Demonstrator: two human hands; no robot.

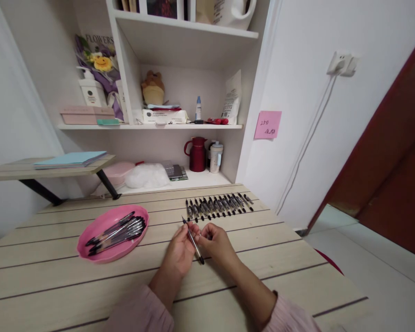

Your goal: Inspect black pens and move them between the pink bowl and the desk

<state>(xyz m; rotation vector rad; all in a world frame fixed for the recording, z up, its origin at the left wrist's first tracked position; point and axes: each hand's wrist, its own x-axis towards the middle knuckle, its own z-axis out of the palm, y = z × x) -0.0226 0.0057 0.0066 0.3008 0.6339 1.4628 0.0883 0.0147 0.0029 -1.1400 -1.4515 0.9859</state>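
My left hand [180, 253] and my right hand [217, 243] meet over the wooden table [55, 276], both pinched on one thin black pen [193, 242] that lies slanted between them, tip toward the far left. Just beyond my fingers lies a row of several black pens [218, 206], side by side. To the left sits a pink oval tray [90, 246] holding several more black pens [119, 230].
Behind the table a white shelf unit [180, 125] carries a red jug [197, 154], bottles, boxes and a soft toy. A small side table [38, 170] with a blue book stands at left. A pink sticky note [267, 124] and a cable hang on the right wall.
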